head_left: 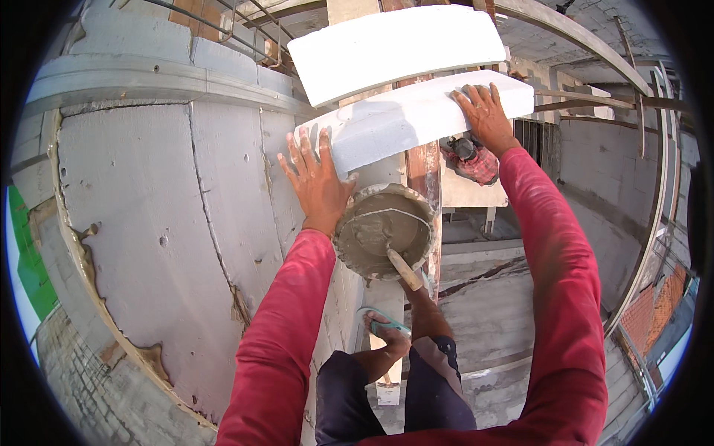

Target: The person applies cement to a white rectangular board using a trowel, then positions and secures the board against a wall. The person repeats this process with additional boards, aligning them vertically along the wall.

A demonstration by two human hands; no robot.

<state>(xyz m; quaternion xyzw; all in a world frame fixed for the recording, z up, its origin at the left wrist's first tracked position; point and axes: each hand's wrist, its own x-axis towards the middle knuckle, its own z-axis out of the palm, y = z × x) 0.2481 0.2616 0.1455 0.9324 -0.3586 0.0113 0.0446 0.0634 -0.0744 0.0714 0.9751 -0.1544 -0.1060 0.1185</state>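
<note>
A long white lightweight concrete block point(416, 111) lies across in front of me, between my two hands. At its left end is my left hand point(316, 175), fingers spread along the end and edge. My right hand point(485, 111) grips the block near its right end, fingers over the top face. A second white block point(394, 52) lies just beyond. Below the held block stands a round bucket point(349, 256) of wet grey mortar point(375, 227). A trowel with a pale wooden handle point(404, 269) rests in it, its blade hidden in the mortar.
My sandalled foot point(387, 327) is on a narrow support, with a drop to the right. Down there a person in a red checked shirt point(476, 165) is partly hidden. A grey block wall point(149, 223) stands left; metal beams point(587, 33) cross at upper right.
</note>
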